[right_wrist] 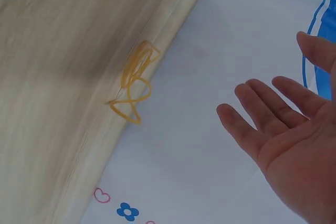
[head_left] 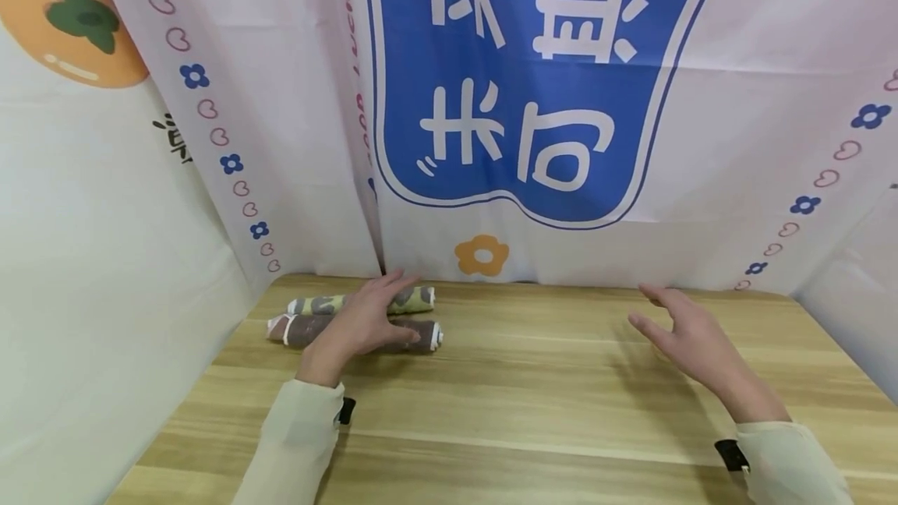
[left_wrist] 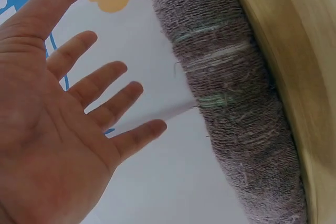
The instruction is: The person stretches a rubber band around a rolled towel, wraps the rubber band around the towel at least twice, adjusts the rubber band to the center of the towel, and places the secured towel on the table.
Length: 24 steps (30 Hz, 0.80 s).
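My left hand [head_left: 365,319] is spread over two rolls lying side by side at the table's back left. The nearer one is a brown rolled towel [head_left: 309,330], with a light band around its left end and a white right end. Behind it lies a yellow-green and grey patterned roll [head_left: 418,299], partly hidden by the hand. In the left wrist view the fingers extend loosely beside the ribbed towel roll [left_wrist: 226,87], holding nothing. On the right, my other hand [head_left: 694,341] hovers above the table, fingers apart and palm bare. Yellow rubber bands [right_wrist: 137,66] lie near the table's edge in the right wrist view.
The wood-grain table [head_left: 519,404] ends at a white hanging cloth [head_left: 730,178] with a large blue printed sign. Another pale cloth [head_left: 91,271] closes off the left side. Each sleeve has a dark strap [head_left: 732,455] at the wrist.
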Each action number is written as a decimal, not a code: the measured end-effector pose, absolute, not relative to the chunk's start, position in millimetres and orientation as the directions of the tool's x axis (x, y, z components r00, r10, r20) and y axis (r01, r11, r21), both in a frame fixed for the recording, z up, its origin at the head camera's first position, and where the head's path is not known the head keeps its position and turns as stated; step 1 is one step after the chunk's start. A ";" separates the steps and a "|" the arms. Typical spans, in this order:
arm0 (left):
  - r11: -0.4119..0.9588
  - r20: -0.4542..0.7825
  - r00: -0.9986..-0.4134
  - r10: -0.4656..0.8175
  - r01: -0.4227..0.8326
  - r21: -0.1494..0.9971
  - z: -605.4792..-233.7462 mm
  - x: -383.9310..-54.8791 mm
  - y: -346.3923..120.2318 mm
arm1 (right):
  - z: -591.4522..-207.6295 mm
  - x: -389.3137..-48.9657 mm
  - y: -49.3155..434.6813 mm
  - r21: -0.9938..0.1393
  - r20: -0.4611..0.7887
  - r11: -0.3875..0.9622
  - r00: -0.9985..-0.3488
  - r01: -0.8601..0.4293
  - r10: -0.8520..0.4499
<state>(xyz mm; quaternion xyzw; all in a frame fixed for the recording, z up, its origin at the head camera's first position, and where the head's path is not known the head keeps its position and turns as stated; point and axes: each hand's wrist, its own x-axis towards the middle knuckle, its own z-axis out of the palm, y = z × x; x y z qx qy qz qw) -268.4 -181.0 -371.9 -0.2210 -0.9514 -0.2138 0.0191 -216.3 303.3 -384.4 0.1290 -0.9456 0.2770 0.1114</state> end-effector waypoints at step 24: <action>0.808 0.033 -0.902 0.431 0.402 0.431 -389.5 -273.5 -199.0 | -402.7 -225.2 352.9 -0.380 0.217 0.877 -0.950 -0.294 -0.224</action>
